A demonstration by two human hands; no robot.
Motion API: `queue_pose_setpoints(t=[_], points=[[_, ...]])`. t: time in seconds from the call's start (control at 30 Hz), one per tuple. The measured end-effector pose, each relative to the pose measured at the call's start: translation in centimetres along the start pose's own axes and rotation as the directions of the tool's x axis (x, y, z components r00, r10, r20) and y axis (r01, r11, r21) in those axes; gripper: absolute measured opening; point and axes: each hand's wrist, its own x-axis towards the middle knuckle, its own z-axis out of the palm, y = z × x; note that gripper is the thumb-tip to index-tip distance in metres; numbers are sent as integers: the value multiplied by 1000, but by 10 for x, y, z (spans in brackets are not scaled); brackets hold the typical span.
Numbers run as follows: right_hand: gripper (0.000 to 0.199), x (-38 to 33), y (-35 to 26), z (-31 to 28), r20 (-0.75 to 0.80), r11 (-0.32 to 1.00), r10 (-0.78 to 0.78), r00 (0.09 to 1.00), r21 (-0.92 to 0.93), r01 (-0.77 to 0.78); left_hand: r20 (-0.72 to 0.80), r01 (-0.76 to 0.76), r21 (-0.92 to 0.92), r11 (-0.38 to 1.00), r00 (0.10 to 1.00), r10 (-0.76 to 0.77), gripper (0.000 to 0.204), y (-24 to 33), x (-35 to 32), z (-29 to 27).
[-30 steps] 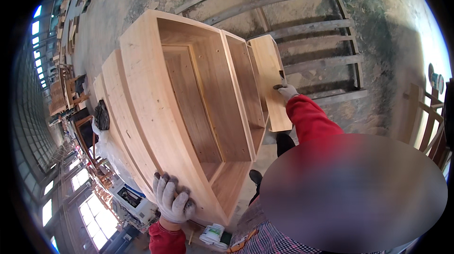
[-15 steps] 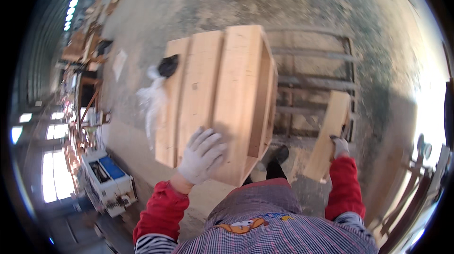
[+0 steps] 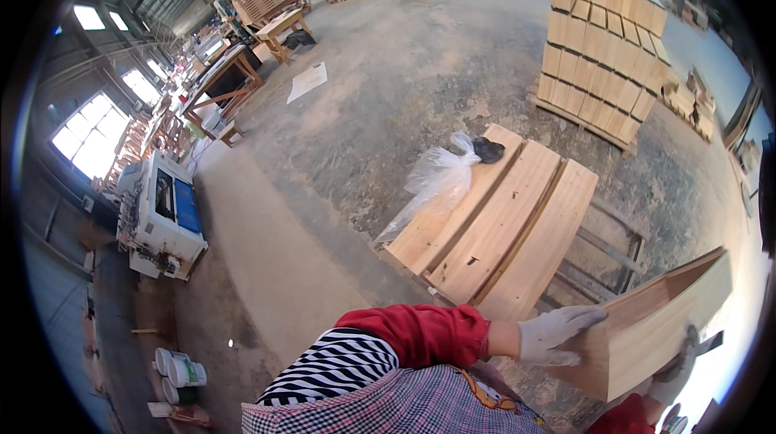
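Note:
A long, open-sided box of pale wood (image 3: 659, 335) is tilted up in front of me at the lower right. My right hand (image 3: 675, 373), in a glove with dark fingers, grips its outer right side; a small dark flat piece beside those fingers is unclear. My left hand (image 3: 558, 335), gloved in white, lies against the box's near left end with fingers stretched out. Just beyond, several similar wooden boxes (image 3: 505, 220) lie side by side on a metal frame (image 3: 610, 244). A clear plastic bag (image 3: 436, 179) with a black bundle (image 3: 487, 150) rests on their far-left part.
A tall stack of wooden boxes (image 3: 598, 54) stands on a pallet at the far right. To the left are a white machine with a blue panel (image 3: 166, 212), white buckets (image 3: 184, 371) and wooden workbenches (image 3: 218, 82). A white sheet (image 3: 307, 82) lies on the concrete floor.
My view has swung left and up. The box in my right hand has been raised and turned. My left hand has left the boxes on the frame and moved right onto the held box.

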Motion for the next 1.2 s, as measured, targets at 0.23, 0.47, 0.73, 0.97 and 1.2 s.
queue_pose_setpoints(t=[0.23, 0.47, 0.73, 0.97, 1.2], points=[[43, -53, -99, 210, 93, 884, -386, 918, -249, 397, -370, -240, -817, 524, 915, -158, 49, 41, -31, -76], [43, -133, -67, 390, 338, 939, -225, 914, -176, 296, -650, -252, -619, 744, 696, -305, 33, 53, -118, -236], [40, -188, -27, 490, 507, 988, 35, 861, -147, 46, -501, -327, -844, 426, 765, -405, 22, 7, -194, -373], [46, -199, -3, 505, 468, 992, 41, 883, -125, 20, -400, -198, -874, 443, 812, -426, 27, -10, -196, -399], [41, -196, -59, 469, 525, 945, -157, 836, -167, 282, -412, -141, -848, 510, 781, -469, 31, 0, -196, -399]])
